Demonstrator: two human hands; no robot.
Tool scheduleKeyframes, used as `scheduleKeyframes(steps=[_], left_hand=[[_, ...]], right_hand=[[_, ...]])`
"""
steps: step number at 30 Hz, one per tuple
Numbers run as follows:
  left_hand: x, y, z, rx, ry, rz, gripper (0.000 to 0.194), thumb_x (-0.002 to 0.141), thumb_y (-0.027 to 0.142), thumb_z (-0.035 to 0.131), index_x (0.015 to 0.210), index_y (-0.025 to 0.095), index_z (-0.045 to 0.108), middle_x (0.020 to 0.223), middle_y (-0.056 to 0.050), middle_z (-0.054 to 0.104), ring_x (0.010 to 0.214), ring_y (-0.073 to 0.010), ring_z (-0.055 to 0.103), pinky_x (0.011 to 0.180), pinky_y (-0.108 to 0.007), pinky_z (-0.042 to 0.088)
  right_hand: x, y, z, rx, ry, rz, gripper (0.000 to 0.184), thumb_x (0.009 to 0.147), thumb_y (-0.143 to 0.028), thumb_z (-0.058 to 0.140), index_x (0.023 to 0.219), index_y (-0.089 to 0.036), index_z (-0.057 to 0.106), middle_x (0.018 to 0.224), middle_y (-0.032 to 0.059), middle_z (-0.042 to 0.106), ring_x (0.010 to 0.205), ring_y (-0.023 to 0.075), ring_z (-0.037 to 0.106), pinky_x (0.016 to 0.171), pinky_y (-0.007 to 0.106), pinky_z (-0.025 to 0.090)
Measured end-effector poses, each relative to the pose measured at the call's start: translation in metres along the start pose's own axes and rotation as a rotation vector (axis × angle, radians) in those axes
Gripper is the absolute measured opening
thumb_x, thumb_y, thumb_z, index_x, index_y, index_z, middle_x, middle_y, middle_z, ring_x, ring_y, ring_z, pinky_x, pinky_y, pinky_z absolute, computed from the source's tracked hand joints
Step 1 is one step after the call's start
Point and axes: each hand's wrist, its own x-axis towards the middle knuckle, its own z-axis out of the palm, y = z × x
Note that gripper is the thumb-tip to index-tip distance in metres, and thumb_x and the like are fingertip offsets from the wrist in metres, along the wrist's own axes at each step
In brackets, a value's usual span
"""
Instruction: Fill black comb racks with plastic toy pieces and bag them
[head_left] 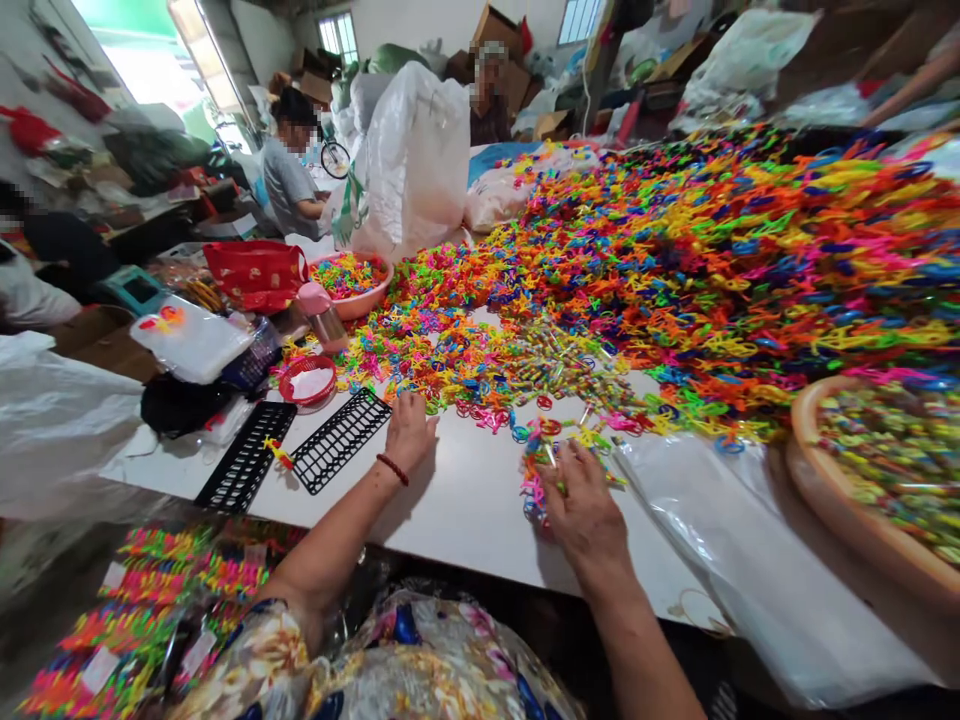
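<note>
My left hand [410, 432], with a beaded bracelet on the wrist, rests at the front edge of a heap of small coloured plastic pieces [450, 345]. Its fingers point away and bend down, thumb apart, and I see nothing held. Just left of it lies a black slotted plastic rack [341, 440]. My right hand [589, 500] is spread palm down over a small cluster of pieces [534, 480] on the white tabletop [465, 500]. Some pieces stick out beside the thumb and beyond the fingers; whatever lies under the palm is hidden.
A second black rack [244, 455] and a yellow-red piece [279, 453] lie left. Behind are a red basket [307, 380], a bottle [322, 315] and a pink basin [375, 290]. Clear plastic bags [750, 550] and an orange tub [806, 420] flank the right. Other people sit beyond.
</note>
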Motion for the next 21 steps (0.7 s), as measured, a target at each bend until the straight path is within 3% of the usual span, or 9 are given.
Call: scheduleKeyframes(steps=[2,5,8,12,14,16,18,21], left_hand=[[0.016,-0.014,0.003,0.141,-0.018,0.027,0.023,0.079,0.018,0.067,0.098,0.018,0.053,0.114,-0.012,0.050,0.114,-0.0284,0.044,0.101,-0.045,0.036],[0.027,-0.032,0.012,0.162,-0.050,0.075,0.014,0.083,0.014,0.057,0.097,0.018,0.056,0.109,-0.013,0.052,0.109,-0.0290,0.046,0.098,-0.046,0.038],[0.032,-0.044,0.020,0.000,-0.008,0.102,0.009,0.084,0.012,0.051,0.083,0.020,0.056,0.097,-0.013,0.056,0.102,-0.0296,0.048,0.096,-0.047,0.039],[0.039,-0.048,0.013,-0.277,0.169,0.068,0.006,0.084,0.019,0.053,0.079,0.022,0.054,0.101,-0.011,0.058,0.106,-0.0289,0.049,0.101,-0.048,0.037],[0.039,-0.042,0.003,-0.379,0.231,-0.036,0.006,0.087,0.022,0.051,0.081,0.022,0.053,0.097,-0.009,0.058,0.104,-0.0263,0.051,0.097,-0.044,0.041],[0.036,-0.033,-0.005,-0.646,0.220,-0.253,0.010,0.088,0.027,0.053,0.081,0.021,0.051,0.088,-0.005,0.058,0.092,-0.0215,0.056,0.085,-0.037,0.047],[0.029,-0.021,-0.010,-0.963,0.122,-0.477,0.017,0.086,0.035,0.059,0.082,0.020,0.051,0.080,-0.002,0.059,0.076,-0.0163,0.058,0.069,-0.030,0.050],[0.010,-0.005,-0.013,-1.208,-0.065,-0.598,0.027,0.078,0.038,0.070,0.085,0.018,0.053,0.080,-0.002,0.063,0.064,-0.0118,0.059,0.055,-0.024,0.049]], right_hand=[[0.004,0.006,-0.007,-0.008,0.035,0.049,0.045,0.091,-0.047,0.050,0.120,-0.017,0.065,0.125,0.0177,0.062,0.114,0.0308,0.060,0.094,0.046,0.052],[-0.008,0.000,-0.002,0.182,-0.023,0.085,0.037,0.092,-0.048,0.049,0.105,-0.020,0.069,0.099,0.0122,0.069,0.094,0.0256,0.065,0.085,0.041,0.054],[-0.028,-0.017,0.015,0.332,-0.113,0.168,0.036,0.092,-0.052,0.049,0.085,-0.021,0.065,0.082,0.0069,0.068,0.076,0.0215,0.064,0.069,0.035,0.055],[-0.041,-0.037,0.029,0.383,-0.240,0.229,0.044,0.091,-0.059,0.046,0.073,-0.022,0.060,0.068,0.0019,0.061,0.063,0.0178,0.058,0.059,0.029,0.050],[-0.042,-0.044,0.029,0.431,-0.278,0.249,0.049,0.091,-0.062,0.042,0.075,-0.021,0.062,0.070,0.0023,0.062,0.064,0.0171,0.059,0.060,0.028,0.050],[-0.042,-0.047,0.027,0.484,-0.285,0.264,0.053,0.091,-0.066,0.039,0.080,-0.021,0.065,0.074,0.0036,0.063,0.067,0.0176,0.060,0.062,0.029,0.051],[-0.041,-0.047,0.026,0.534,-0.305,0.297,0.055,0.089,-0.069,0.041,0.083,-0.020,0.066,0.071,0.0032,0.062,0.065,0.0177,0.059,0.059,0.029,0.049],[-0.042,-0.045,0.027,0.644,-0.375,0.410,0.048,0.083,-0.066,0.056,0.081,-0.020,0.065,0.062,0.0000,0.058,0.057,0.0158,0.055,0.054,0.027,0.046]])
